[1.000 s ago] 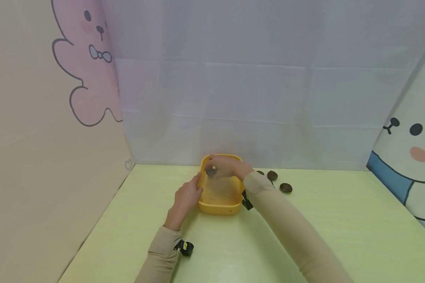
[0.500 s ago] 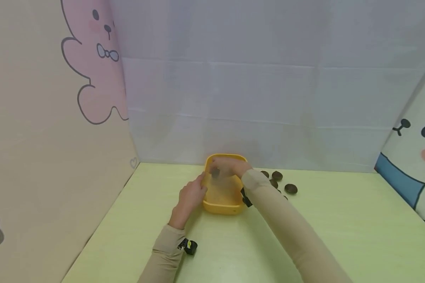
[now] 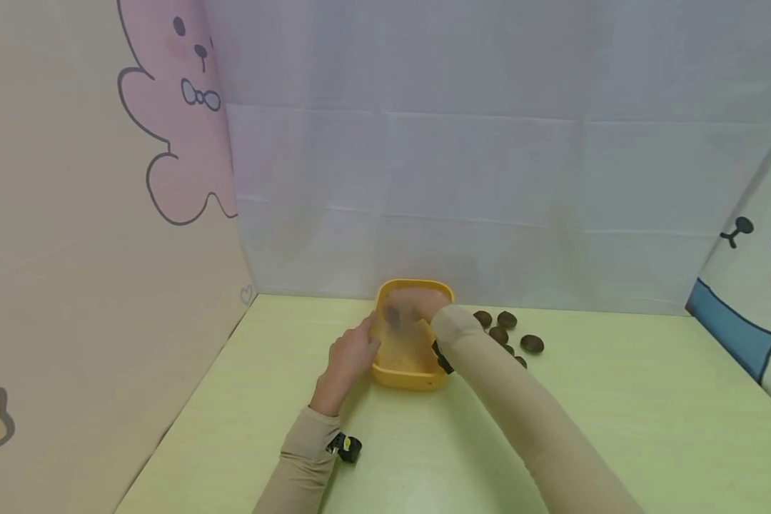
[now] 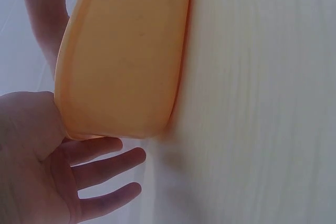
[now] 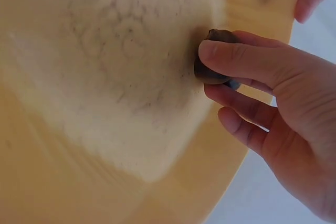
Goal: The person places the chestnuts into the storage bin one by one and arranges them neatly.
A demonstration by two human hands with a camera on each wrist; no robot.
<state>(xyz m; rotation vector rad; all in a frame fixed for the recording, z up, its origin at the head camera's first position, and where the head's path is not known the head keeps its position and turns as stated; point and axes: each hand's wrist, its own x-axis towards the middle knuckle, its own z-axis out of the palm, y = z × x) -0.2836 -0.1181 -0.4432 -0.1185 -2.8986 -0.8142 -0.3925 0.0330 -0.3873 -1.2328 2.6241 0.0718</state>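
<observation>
Pinching one dark lump point(image 5: 209, 77) between thumb and fingers, the right hand point(image 5: 294, 87) is inside the yellow tub point(image 3: 408, 381); the left hand point(image 3: 353, 351), fingers nearly straight, rests against its left side. Other lumps point(image 3: 532, 344) lie on the table point(image 3: 617, 400) to the right. The step seems to be working this lump; next calls for a firm pinch.

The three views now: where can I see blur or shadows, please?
Head view: right hand blurred, soft shadow beside the right sleeve; left wrist view: soft shadow on the table near the orange container; right wrist view: the dark brown object in the right hand looks fairly sharp.
</observation>
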